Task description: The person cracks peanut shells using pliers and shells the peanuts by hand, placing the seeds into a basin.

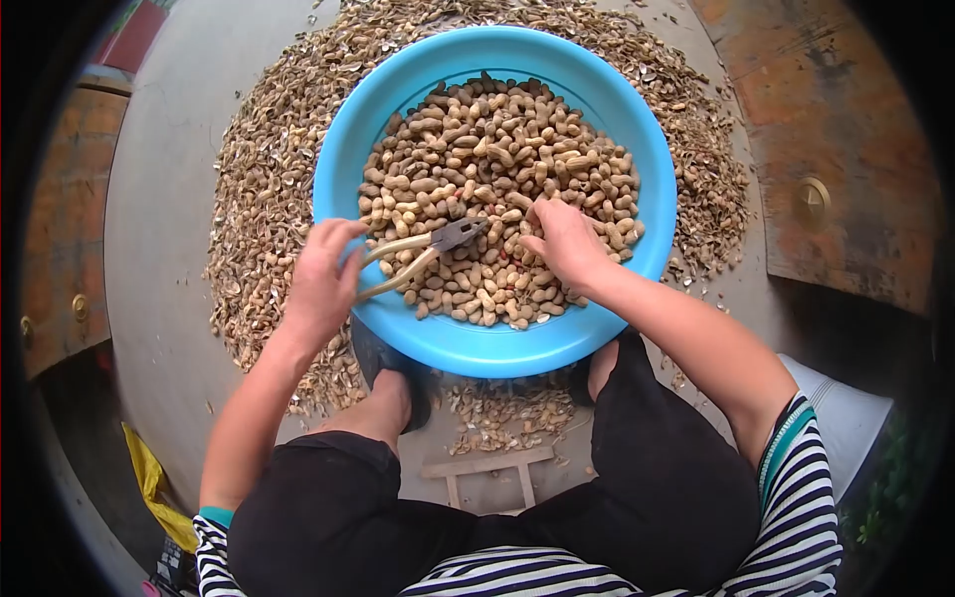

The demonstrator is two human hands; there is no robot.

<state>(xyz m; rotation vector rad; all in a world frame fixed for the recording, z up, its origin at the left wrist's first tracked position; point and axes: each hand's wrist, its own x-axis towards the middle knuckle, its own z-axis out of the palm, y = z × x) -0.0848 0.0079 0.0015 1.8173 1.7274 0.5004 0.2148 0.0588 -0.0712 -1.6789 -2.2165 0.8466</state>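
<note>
A pair of pliers (456,235) with pale yellow handles lies over the peanuts, its handles spread apart. My left hand (326,274) is closed around the handle ends at the left rim of a large blue basin (487,350). Unshelled peanuts (458,184) fill the basin's middle, with a few reddish kernels among them. To the right of the pliers' jaws, my right hand (569,242) reaches down onto the peanuts. Its thumb and bent index finger are apart, with the fingertips touching peanuts; the other fingers are partly hidden.
Broken peanut shells (264,229) are heaped on the grey floor (164,199) around the basin. A low wooden stool frame (487,462) is between my legs. Wooden panels (836,149) stand at both sides. A yellow bag (154,483) and a pale bucket (841,413) are near me.
</note>
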